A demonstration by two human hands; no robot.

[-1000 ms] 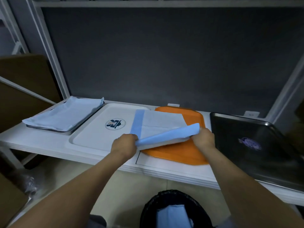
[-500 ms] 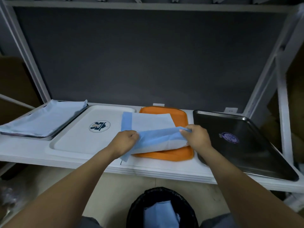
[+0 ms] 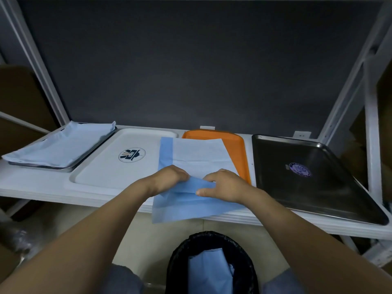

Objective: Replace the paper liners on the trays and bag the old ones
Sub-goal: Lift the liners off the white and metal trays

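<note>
A blue and white paper liner lies over the orange tray and the right edge of the white logo tray. Its near blue part is folded toward me and hangs past the shelf's front edge. My left hand grips the fold from the left. My right hand pinches the fold from the right, close beside the left hand. Below me, a black bag-lined bin holds a crumpled blue liner.
A metal tray at the far left carries a stack of light blue liners. A bare dark metal tray with a purple sticker sits at the right. White shelf posts stand on both sides.
My hands have drawn together along the fold, and the liner's near blue edge has been pulled toward me, now hanging over the shelf's front edge.
</note>
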